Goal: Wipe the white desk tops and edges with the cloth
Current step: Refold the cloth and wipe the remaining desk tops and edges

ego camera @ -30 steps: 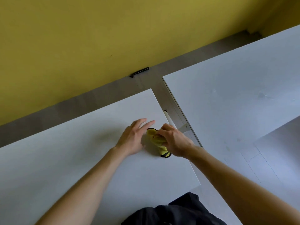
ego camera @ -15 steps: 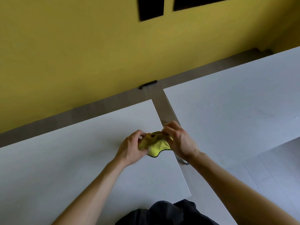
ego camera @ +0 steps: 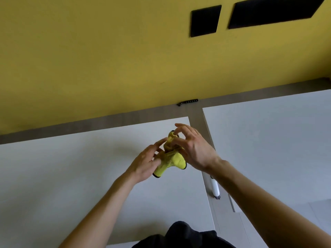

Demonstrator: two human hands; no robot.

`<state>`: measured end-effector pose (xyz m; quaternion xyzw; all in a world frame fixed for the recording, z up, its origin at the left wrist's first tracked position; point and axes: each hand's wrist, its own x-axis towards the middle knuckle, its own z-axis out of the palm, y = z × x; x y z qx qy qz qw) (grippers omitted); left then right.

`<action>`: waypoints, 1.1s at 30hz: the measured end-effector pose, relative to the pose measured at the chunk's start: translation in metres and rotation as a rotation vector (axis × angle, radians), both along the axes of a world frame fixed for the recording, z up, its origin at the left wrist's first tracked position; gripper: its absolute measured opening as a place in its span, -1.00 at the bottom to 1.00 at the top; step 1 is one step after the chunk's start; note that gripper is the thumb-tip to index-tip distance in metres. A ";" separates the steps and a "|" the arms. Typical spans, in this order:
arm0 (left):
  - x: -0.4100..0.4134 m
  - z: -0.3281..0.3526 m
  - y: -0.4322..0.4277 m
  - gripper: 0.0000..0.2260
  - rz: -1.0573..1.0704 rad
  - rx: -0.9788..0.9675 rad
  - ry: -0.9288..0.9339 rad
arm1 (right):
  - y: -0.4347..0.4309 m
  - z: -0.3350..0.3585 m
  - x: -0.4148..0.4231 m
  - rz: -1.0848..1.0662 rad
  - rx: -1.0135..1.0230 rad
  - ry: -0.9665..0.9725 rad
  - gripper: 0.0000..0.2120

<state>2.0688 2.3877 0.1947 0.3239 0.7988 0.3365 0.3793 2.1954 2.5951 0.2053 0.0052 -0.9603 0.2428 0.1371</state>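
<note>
L grip (ego camera: pixel 145 163) + R grip (ego camera: pixel 195 151) both pinching cloth (ego camera: pixel 172 161)

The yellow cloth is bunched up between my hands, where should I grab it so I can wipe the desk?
Grip the cloth by its crumpled upper part, coming from above with the right hand, palm down. That bunched top forms a natural handle, while the two dark-trimmed lower flaps hang loose toward the desk and would probably spread flat under the palm for wiping.

Left hand (ego camera: pixel 143 163) and right hand (ego camera: pixel 195 151) hide part of the cloth (ego camera: pixel 172 161).
</note>
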 end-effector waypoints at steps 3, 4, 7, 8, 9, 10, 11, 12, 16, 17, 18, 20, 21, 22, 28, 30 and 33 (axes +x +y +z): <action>-0.004 0.000 0.007 -0.01 -0.153 -0.062 0.275 | 0.001 0.015 0.000 -0.007 0.058 -0.035 -0.84; -0.005 0.000 0.010 0.00 -0.175 -0.081 0.315 | -0.001 0.021 -0.001 0.005 0.068 -0.070 -0.83; -0.008 0.000 0.015 -0.08 -0.211 -0.130 0.397 | -0.005 0.039 -0.006 -0.001 0.098 -0.147 -0.85; -0.009 0.000 0.015 -0.18 -0.189 -0.131 0.367 | -0.006 0.045 -0.008 -0.013 0.103 -0.159 -0.84; -0.010 0.002 0.013 -0.32 -0.137 -0.107 0.294 | -0.008 0.050 -0.010 -0.032 0.101 -0.167 -0.83; -0.013 0.003 0.010 -0.47 -0.087 -0.087 0.218 | -0.009 0.053 -0.013 -0.063 0.088 -0.182 -0.81; -0.017 0.002 0.005 -0.55 -0.056 -0.072 0.180 | -0.010 0.055 -0.015 -0.102 0.067 -0.202 -0.77; -0.023 0.001 -0.001 -0.53 -0.039 -0.059 0.170 | -0.010 0.058 -0.017 -0.139 0.042 -0.231 -0.72; -0.050 0.007 -0.026 -0.58 -0.071 -0.035 0.106 | -0.012 0.065 -0.025 -0.193 -0.038 -0.391 -0.58; -0.055 0.011 -0.030 -0.65 -0.103 -0.034 0.112 | -0.015 0.068 -0.026 -0.202 -0.054 -0.414 -0.57; -0.059 0.015 -0.034 -0.73 -0.134 -0.034 0.140 | -0.019 0.070 -0.027 -0.212 -0.072 -0.441 -0.57; -0.071 0.019 -0.042 -0.83 -0.141 0.000 0.190 | -0.022 0.071 -0.028 -0.242 -0.140 -0.510 -0.57; -0.076 0.019 -0.045 -0.84 -0.119 0.029 0.199 | -0.021 0.070 -0.028 -0.261 -0.200 -0.537 -0.59; -0.080 0.020 -0.049 -0.84 -0.087 0.051 0.209 | -0.021 0.068 -0.027 -0.281 -0.249 -0.560 -0.63; -0.093 0.019 -0.061 -0.90 -0.077 0.112 0.307 | -0.033 0.055 -0.020 -0.346 -0.323 -0.610 -0.71; -0.097 0.021 -0.063 -0.91 -0.073 0.117 0.362 | -0.036 0.054 -0.022 -0.373 -0.364 -0.617 -0.70; -0.096 0.019 -0.068 -0.95 -0.120 0.118 0.431 | -0.042 0.056 -0.023 -0.331 -0.373 -0.639 -0.71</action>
